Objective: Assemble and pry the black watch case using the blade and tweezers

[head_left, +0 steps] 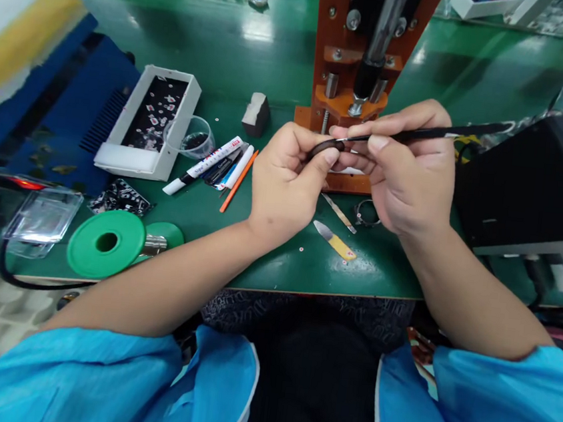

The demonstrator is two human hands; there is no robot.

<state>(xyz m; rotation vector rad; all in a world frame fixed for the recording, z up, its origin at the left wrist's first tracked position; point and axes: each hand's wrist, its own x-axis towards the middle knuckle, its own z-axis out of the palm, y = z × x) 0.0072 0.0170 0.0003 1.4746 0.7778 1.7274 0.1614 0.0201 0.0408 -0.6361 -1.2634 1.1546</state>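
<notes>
1. The green bench [266, 263] spans the view and carries everything below.
2. An orange press [344, 114] stands upright at the back, just beyond the hands.
3. A black box [530, 183] sits to the right, near the right forearm.
4. The right hand [414, 171] pinches the tool between thumb and fingers.
5. The left hand [289, 178] grips the disc between thumb and fingers.
6. A white tray [188, 104] of small parts lies on the left, a clear cup [212, 143] against its side.
7. A green spool [126, 248] lies near the front edge, by the left forearm.
8. The thin black tool [423, 133] slants leftward, its tip at the disc.
9. A yellow-handled knife [334, 241] lies below the hands.
10. The dark disc [324, 148] is held above the bench, in front of the press.
</notes>
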